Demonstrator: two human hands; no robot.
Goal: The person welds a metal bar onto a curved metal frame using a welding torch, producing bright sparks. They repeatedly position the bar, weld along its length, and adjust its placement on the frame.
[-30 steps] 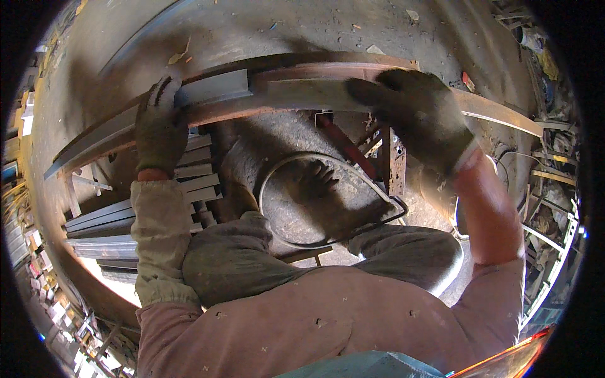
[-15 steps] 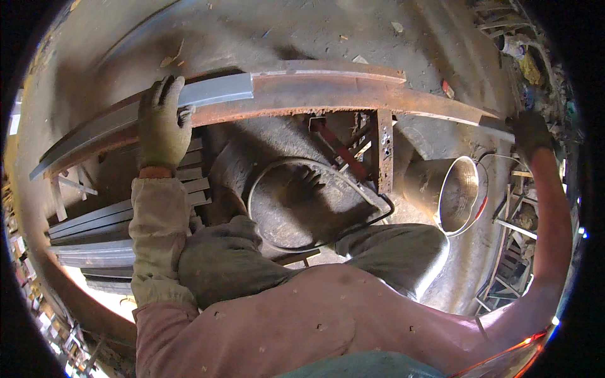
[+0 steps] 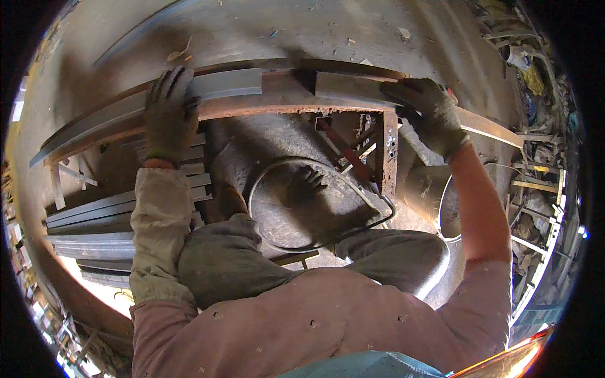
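Observation:
A long rusty beam [image 3: 287, 101] runs across in front of me, raised on legs. Along its left part lies a long grey metal bar [image 3: 230, 82]. My left hand [image 3: 169, 116], in a worn work glove, is laid over this bar, fingers across the top and thumb at the near side. On the beam's right part rests a grey metal piece [image 3: 346, 86], a gap apart from the bar's right end. My gloved right hand [image 3: 432, 113] grips the piece at its right end, with the fingertips partly hidden in shade.
Under the beam are a round metal hoop [image 3: 252, 195] and a rusty upright leg [image 3: 389, 154]. A bucket-like cylinder [image 3: 423, 192] lies by my right knee. Grey metal lengths [image 3: 94, 242] are stacked at my left. Metal frames and scrap [image 3: 535, 214] crowd the right side.
My right hand has moved left from the beam's far right end, bringing the grey metal piece to the beam's right part. The bar under my left hand has shifted slightly right.

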